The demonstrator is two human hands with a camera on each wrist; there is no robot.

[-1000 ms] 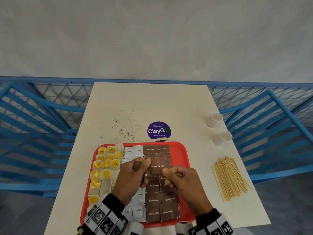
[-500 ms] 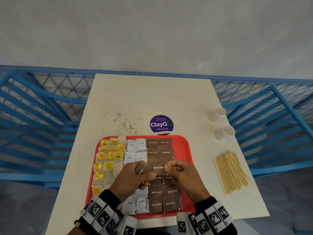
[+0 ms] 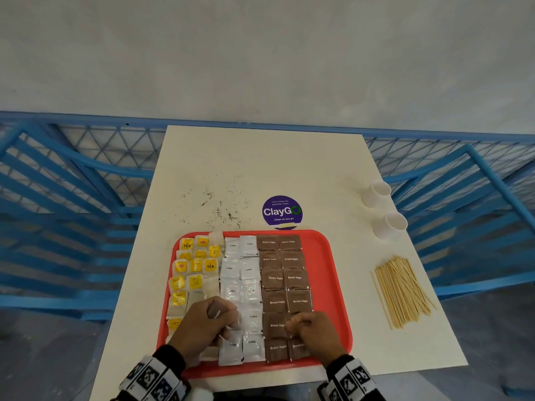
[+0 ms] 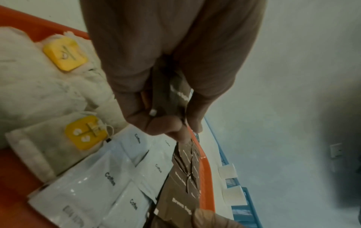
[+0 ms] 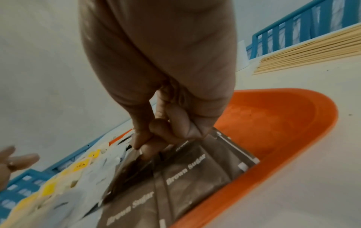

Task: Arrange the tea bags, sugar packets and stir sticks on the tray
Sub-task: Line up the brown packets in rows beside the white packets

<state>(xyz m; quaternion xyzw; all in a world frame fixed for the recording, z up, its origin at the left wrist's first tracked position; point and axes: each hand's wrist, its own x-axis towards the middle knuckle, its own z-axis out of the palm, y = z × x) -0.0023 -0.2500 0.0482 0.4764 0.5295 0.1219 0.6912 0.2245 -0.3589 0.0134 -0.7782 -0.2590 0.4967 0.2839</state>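
Observation:
A red tray (image 3: 327, 279) holds yellow-tagged tea bags (image 3: 188, 273) on the left, white coffee packets (image 3: 240, 273) in the middle and two columns of brown sugar packets (image 3: 285, 277) on the right. My left hand (image 3: 228, 322) hovers over the tray's near left and grips a small stack of brown sugar packets (image 4: 173, 95). My right hand (image 3: 289, 328) pinches one brown sugar packet (image 5: 134, 163) low over the near end of the brown columns. The stir sticks (image 3: 401, 290) lie in a pile on the table, right of the tray.
Two white paper cups (image 3: 376, 192) (image 3: 390, 225) stand at the table's right edge beyond the sticks. A purple round sticker (image 3: 282, 211) and dark crumbs (image 3: 220, 209) lie past the tray. Blue railing (image 3: 72, 198) surrounds the table.
My right hand has carried one brown sugar packet away from the left hand's stack, down to the near end of the brown columns. Both hands have dropped toward me.

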